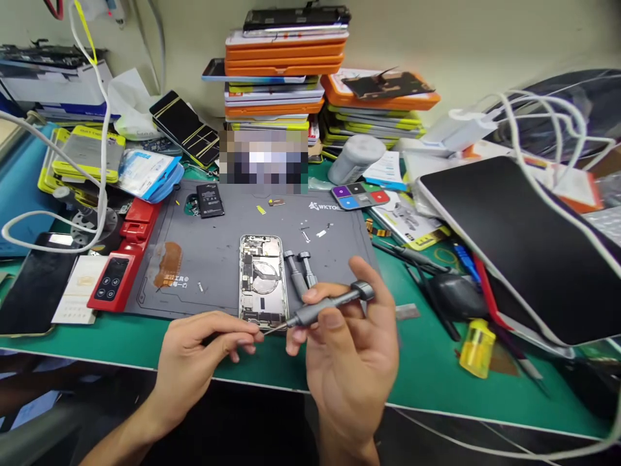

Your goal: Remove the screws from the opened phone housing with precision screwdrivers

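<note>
An opened phone body [261, 279] lies face-down-open on a grey work mat [213, 252], its inner parts showing. My right hand [349, 353] is closed around a grey precision screwdriver [330, 305], whose thin tip points left toward my other hand. My left hand [204, 359] pinches its thumb and forefinger together right at that tip, just below the phone's bottom edge; what it pinches is too small to make out. Two more grey screwdrivers [301, 270] rest on the mat beside the phone.
A red tool [123, 259] lies left of the mat, a black phone [32, 285] further left. Stacked orange and yellow cases [286, 71] stand behind. A dark tablet [514, 239] with white cables, a yellow bottle [478, 348] and tweezers sit on the right.
</note>
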Tool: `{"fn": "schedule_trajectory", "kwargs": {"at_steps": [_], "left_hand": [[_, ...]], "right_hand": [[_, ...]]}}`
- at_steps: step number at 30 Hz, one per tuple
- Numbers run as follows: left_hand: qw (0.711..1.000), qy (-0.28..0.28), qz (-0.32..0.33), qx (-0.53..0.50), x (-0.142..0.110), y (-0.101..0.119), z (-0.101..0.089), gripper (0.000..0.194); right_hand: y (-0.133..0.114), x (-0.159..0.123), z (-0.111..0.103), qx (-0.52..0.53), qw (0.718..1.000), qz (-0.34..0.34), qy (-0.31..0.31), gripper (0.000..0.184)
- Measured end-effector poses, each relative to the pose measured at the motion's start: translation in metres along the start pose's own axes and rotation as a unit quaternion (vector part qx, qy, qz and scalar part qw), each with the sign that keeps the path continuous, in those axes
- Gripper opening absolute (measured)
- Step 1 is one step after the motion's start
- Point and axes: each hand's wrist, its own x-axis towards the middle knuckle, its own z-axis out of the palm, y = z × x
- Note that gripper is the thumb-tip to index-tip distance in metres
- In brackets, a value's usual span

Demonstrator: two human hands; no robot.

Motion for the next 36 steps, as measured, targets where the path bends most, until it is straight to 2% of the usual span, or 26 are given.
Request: {"fn": "schedule_trajectory", "kwargs": {"at_steps": [4, 14, 22, 31, 36], "left_hand": [[1.0, 0.008, 0.025, 0.011, -0.0002, 0.0035, 0.0012, 0.034], [1.0, 0.009, 0.004, 0.004, -0.0026, 0.0041, -0.001, 0.03], [1.0, 0.004, -0.006, 0.006, -0.0028, 0.002, -0.0016, 0.029], [0.999, -0.003, 0.028, 0.031, -0.0036, 0.0011, -0.0021, 0.031], [0.997, -0.011, 0.043, 0.056, -0.0049, -0.0005, -0.0031, 0.027]], "right_hand": [[0.0016, -0.0065, 0.0039, -0.041, 0.998, -0.035, -0.016, 0.05], [0.0057, -0.0088, 0.0039, -0.103, 0.991, -0.072, -0.039, 0.056], [0.0042, -0.0082, 0.0031, -0.079, 0.994, -0.051, -0.051, 0.058], [0.0037, -0.008, 0.0023, -0.109, 0.992, -0.042, -0.055, 0.056], [0.0035, -0.0067, 0.0028, -0.087, 0.995, -0.03, -0.046, 0.056]]}}
